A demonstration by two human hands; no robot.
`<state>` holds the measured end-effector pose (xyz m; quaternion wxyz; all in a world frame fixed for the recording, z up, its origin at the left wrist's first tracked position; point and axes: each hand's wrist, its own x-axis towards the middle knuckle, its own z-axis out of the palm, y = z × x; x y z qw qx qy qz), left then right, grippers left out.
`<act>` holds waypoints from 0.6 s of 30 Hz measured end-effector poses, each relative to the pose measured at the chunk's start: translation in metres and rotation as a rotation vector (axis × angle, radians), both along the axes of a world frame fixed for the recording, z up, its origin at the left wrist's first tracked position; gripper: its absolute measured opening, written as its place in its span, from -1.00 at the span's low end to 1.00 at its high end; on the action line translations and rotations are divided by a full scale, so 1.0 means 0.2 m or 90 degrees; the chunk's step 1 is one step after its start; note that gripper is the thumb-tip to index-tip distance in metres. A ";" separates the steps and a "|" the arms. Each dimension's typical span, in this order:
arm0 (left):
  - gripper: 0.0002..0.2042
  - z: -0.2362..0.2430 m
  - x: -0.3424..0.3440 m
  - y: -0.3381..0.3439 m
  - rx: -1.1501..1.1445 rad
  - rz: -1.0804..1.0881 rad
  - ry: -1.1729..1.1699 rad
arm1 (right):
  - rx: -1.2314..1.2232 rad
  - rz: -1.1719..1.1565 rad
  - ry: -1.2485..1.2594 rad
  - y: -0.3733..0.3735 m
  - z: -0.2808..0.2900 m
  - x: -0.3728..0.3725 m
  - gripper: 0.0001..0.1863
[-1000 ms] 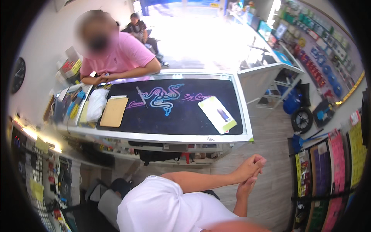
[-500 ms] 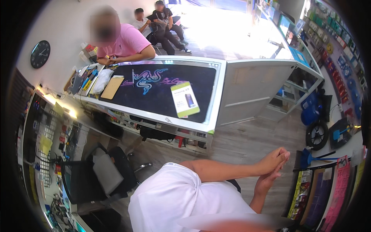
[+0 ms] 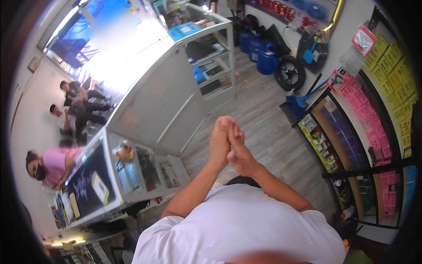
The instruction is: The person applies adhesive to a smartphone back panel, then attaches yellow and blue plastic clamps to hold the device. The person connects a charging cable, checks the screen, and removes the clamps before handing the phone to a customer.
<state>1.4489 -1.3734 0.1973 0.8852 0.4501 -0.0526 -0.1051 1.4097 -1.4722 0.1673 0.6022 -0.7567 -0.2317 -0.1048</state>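
Note:
My left hand (image 3: pixel 218 143) and my right hand (image 3: pixel 244 162) meet in front of my white shirt, palm to palm. The left fingers fold over at the tips against the right ones, and the right fingers are bent and pressed to the left hand. Neither hand shows a tool or object, though the space between the palms is hidden. Both forearms rise from the white sleeves. Beyond the hands lies a grey wood-look floor (image 3: pixel 259 103). Nearest on the left is a glass-fronted display counter (image 3: pixel 149 165).
A grey panel (image 3: pixel 154 108) joins the counter to a glass shelf case (image 3: pixel 215 66). Blue water jugs (image 3: pixel 267 59), a black wheel (image 3: pixel 290 73) and a blue dustpan (image 3: pixel 295 105) stand by the wall. Racks of coloured packets (image 3: pixel 351 132) line the right. A person in pink (image 3: pixel 56 166) leans at the counter.
My view has swung to the right, so the counter now sits at the left and the racks show more fully. My joined hands have come to the middle of the picture.

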 end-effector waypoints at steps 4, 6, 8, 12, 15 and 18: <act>-0.57 -0.20 0.42 -0.17 -0.158 -0.080 0.103 | -0.144 0.078 -0.043 -0.31 -0.14 0.39 -0.04; -0.57 -0.28 0.68 -0.27 -0.203 -0.117 0.138 | -0.134 0.108 -0.108 -0.47 -0.17 0.65 -0.15; -0.58 -0.35 0.94 -0.37 -0.236 -0.099 0.258 | -0.169 0.141 -0.035 -0.64 -0.17 0.91 -0.30; -0.56 -0.39 1.43 -0.57 -0.044 -0.069 0.292 | -0.254 0.142 0.056 -1.06 -0.09 1.38 -0.67; -0.53 -0.42 1.86 -0.67 0.006 -0.142 0.136 | -0.210 -0.041 0.154 -1.37 -0.10 1.66 -0.68; -0.53 -0.46 2.20 -0.75 0.037 -0.170 0.143 | -0.084 -0.194 0.269 -1.69 -0.22 1.89 -0.60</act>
